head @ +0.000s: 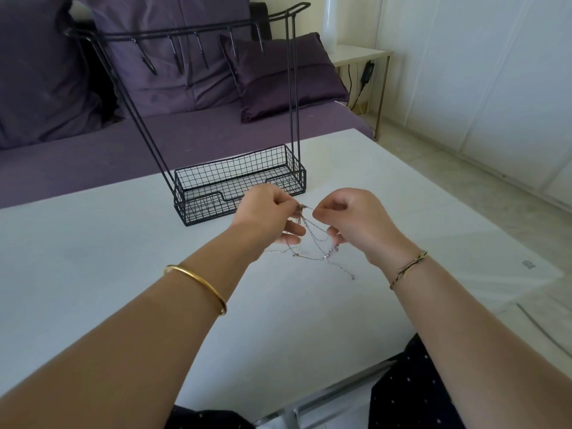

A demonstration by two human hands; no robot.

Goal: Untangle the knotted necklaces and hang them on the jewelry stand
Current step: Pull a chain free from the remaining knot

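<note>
Both hands are raised over the middle of the glossy white table (123, 243), close together but not touching. Left hand (269, 212): fingers curled, thumb and forefinger pinching the knot at the top of the tangled thin silver chain necklaces (312, 239); its lower fingers reach out beneath the strands. Right hand (349, 221): fingers curled, thumb and forefinger pinching the same knot from the opposite side; its lower fingers lie against the hanging strands, though whether they grip them cannot be told. Several loops fall from the knot between the two hands, and the loose ends trail onto the table surface below, one clasp end lying toward the near right. A black wire jewelry stand (201, 209), with a mesh basket base, tall paired uprights and a top rail of hooks, stands upright near the far edge of the table, just behind the hands and apart from the chains. Plain gold bangle (198, 284) on the left forearm; thin knotted cord bracelet (408, 267) on the right wrist. Beyond the far edge, a purple sofa (93, 150) bears a purple satin cushion (278, 78)
</note>
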